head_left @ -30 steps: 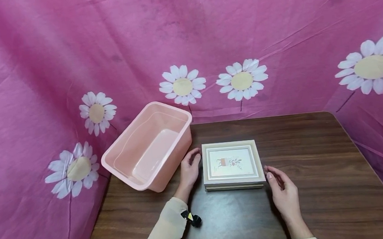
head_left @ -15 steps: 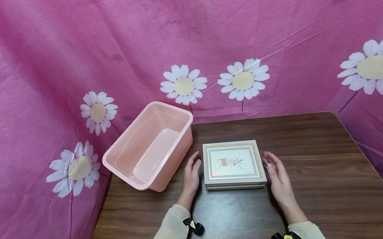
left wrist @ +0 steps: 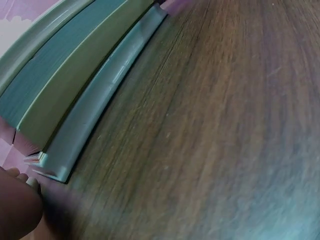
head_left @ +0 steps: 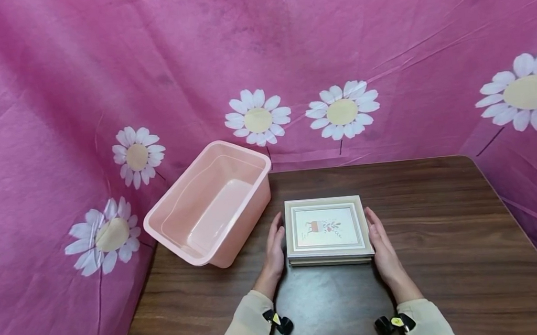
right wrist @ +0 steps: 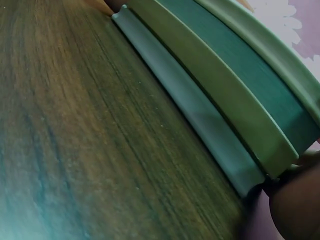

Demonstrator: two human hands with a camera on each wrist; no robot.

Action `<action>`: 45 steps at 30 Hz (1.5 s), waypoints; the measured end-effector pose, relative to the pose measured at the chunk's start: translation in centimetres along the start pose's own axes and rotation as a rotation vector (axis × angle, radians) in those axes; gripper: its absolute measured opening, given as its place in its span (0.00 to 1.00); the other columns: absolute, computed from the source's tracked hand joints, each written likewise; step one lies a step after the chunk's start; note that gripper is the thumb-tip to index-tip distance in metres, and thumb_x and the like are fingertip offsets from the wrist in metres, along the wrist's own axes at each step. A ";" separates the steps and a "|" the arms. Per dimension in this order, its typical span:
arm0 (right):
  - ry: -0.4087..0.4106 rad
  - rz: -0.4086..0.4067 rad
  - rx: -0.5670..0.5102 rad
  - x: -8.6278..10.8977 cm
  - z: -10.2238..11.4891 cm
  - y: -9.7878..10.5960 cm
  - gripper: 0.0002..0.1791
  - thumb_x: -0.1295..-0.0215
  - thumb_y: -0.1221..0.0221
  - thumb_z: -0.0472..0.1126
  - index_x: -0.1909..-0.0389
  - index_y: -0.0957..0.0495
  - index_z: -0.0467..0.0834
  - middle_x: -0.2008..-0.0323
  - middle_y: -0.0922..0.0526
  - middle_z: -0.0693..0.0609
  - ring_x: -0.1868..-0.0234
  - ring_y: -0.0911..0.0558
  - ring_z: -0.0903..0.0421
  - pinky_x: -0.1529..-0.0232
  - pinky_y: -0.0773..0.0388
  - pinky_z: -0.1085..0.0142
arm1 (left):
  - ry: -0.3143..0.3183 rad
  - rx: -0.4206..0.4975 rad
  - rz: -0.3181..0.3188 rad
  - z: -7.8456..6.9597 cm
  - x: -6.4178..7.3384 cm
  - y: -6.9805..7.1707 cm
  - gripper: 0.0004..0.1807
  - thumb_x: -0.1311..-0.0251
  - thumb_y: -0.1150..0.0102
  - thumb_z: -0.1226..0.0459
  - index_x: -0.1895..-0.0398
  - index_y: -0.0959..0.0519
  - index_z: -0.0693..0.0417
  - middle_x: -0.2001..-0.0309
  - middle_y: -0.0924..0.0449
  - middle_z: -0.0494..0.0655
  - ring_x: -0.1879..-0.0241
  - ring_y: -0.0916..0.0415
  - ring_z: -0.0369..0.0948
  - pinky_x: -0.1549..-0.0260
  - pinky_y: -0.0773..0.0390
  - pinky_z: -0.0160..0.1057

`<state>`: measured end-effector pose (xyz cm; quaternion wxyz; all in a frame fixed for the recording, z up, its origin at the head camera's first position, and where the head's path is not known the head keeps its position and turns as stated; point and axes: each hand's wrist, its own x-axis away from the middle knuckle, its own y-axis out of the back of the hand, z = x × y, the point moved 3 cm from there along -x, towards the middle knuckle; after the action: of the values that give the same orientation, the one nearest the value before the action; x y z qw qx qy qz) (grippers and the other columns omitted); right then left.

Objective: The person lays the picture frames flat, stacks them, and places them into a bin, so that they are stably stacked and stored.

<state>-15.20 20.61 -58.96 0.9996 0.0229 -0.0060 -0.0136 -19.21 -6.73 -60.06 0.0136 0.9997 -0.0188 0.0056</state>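
Observation:
A cream picture frame (head_left: 327,227) lies face up on the table, its print a pink pot with sprigs. Its side in the left wrist view shows stacked layers: a pale moulding (left wrist: 95,105) at the bottom, an olive band and a teal band above. My left hand (head_left: 273,248) stands along the frame's left side, fingers straight and fingertips right at the edge. On the opposite side my right hand (head_left: 385,247) lies straight-fingered against the frame's edge. Only a blurred thumb (right wrist: 297,202) of it shows at the near corner in the right wrist view.
A pink plastic basin (head_left: 249,226) stands at the left, set at an angle, just beyond my left hand. The dark wood table (head_left: 455,258) reaches back to a magenta cloth (head_left: 296,34) printed with daisies. Black wrist cameras sit at both sleeves.
My right hand has moved forward and inward to the frame's right edge, its fingers straightening. My left hand has straightened its fingers and drawn closer to the left edge. Frame and basin stay put.

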 end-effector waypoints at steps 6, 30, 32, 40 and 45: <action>0.011 0.003 -0.024 -0.2 -0.3 -0.2 0.35 0.10 0.68 0.54 0.11 0.57 0.43 0.12 0.56 0.36 0.27 0.45 0.82 0.35 0.44 0.90 | -0.004 0.082 0.026 0.3 0.2 -0.6 0.34 0.18 0.62 0.59 0.14 0.45 0.61 0.14 0.46 0.62 0.14 0.51 0.58 0.16 0.52 0.59; 0.113 0.019 -0.179 -0.6 -1.4 -1.1 0.35 0.14 0.63 0.43 0.11 0.57 0.43 0.11 0.61 0.39 0.20 0.48 0.76 0.28 0.48 0.84 | -0.108 0.081 0.039 0.8 0.4 -1.3 0.35 0.22 0.62 0.62 0.12 0.45 0.48 0.13 0.47 0.55 0.17 0.48 0.42 0.21 0.49 0.40; 0.122 0.016 -0.195 -0.6 -1.3 -1.2 0.35 0.14 0.63 0.41 0.11 0.57 0.43 0.11 0.61 0.38 0.21 0.48 0.76 0.28 0.47 0.84 | -0.098 0.095 0.033 0.8 0.5 -1.3 0.36 0.23 0.62 0.63 0.12 0.45 0.48 0.13 0.47 0.54 0.16 0.49 0.43 0.20 0.50 0.42; 0.118 0.000 -0.201 -0.3 -0.5 -1.4 0.36 0.15 0.61 0.40 0.11 0.55 0.44 0.11 0.59 0.39 0.19 0.48 0.72 0.28 0.45 0.83 | -0.046 0.155 -0.009 0.3 0.7 -1.6 0.37 0.26 0.60 0.66 0.13 0.45 0.52 0.12 0.48 0.54 0.15 0.53 0.50 0.17 0.55 0.53; 0.113 -0.017 -0.220 0.0 0.1 -1.6 0.36 0.16 0.60 0.39 0.12 0.55 0.42 0.12 0.57 0.39 0.20 0.45 0.71 0.28 0.44 0.82 | -0.041 0.184 -0.014 -0.3 1.0 -1.5 0.37 0.26 0.60 0.66 0.13 0.43 0.50 0.12 0.47 0.51 0.16 0.52 0.47 0.17 0.55 0.51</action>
<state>-15.22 19.03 -58.96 0.9947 -0.0863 0.0518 -0.0213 -18.18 -5.28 -59.80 -0.0788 0.9967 -0.0113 -0.0131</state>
